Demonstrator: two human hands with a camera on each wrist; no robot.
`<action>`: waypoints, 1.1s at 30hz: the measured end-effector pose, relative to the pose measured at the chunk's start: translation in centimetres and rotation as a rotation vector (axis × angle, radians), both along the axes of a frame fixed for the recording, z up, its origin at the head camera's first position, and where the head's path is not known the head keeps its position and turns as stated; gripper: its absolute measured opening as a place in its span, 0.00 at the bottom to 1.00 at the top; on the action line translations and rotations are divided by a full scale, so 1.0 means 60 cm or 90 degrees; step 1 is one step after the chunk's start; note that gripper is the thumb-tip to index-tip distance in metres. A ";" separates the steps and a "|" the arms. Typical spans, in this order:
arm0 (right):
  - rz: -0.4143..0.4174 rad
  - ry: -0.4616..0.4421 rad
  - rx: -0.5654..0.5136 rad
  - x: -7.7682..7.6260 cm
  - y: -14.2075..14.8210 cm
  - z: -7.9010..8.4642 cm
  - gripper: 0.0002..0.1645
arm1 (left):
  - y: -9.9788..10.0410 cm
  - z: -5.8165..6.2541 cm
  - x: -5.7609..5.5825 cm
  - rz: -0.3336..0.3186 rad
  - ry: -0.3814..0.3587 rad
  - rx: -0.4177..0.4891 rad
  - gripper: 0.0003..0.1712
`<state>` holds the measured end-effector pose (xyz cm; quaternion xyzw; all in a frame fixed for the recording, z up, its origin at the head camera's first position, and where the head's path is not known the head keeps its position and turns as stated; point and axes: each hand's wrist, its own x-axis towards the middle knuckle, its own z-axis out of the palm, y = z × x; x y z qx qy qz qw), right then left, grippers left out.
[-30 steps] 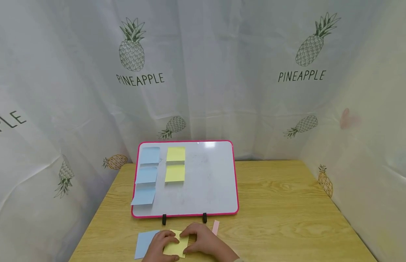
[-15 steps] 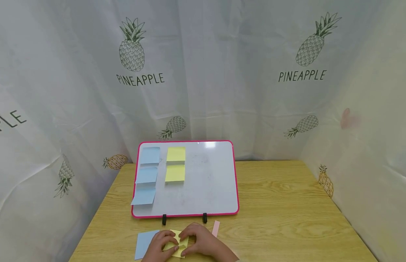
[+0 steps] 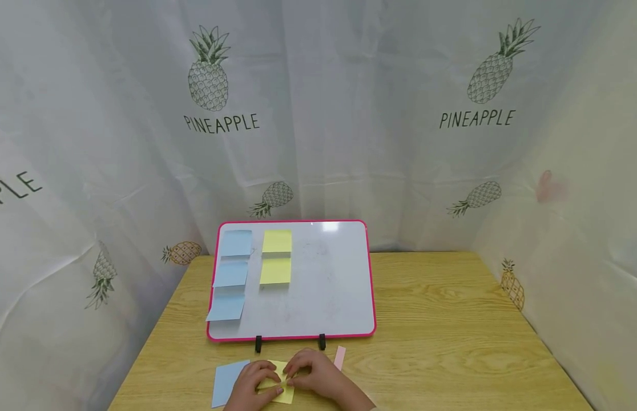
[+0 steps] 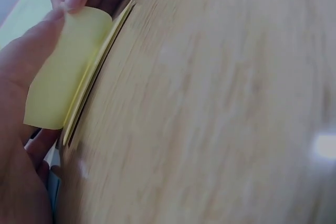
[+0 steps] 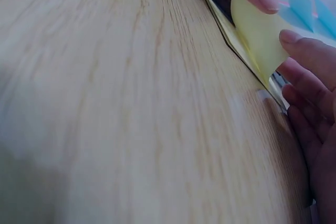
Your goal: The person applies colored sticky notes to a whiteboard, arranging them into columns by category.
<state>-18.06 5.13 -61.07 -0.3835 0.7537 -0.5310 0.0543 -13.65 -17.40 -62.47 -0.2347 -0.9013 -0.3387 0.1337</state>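
Note:
A yellow sticky note pad lies on the table between my two hands. Its top sheet is lifted at the near side and bends up in a curl, still joined to the pad farther off. My left hand holds the lifted sheet between thumb and fingers from the left. From the other side my right hand pinches the same sheet near its raised edge, its thumb close to the left thumb. Fingers hide part of the pad in the head view.
A whiteboard with a pink frame stands behind the hands on black feet. It bears three blue notes and two yellow notes. A blue pad lies left, a pink strip right. A pineapple-print curtain surrounds the table.
The pad's near edge has been peeled up, and the sheet now curls between the hands. Both thumbs have moved inward and up, and the right thumb has closed toward its index finger.

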 end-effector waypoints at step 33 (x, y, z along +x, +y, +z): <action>-0.148 -0.171 -0.102 0.010 0.001 0.000 0.09 | 0.010 0.021 0.008 0.103 -0.171 0.004 0.30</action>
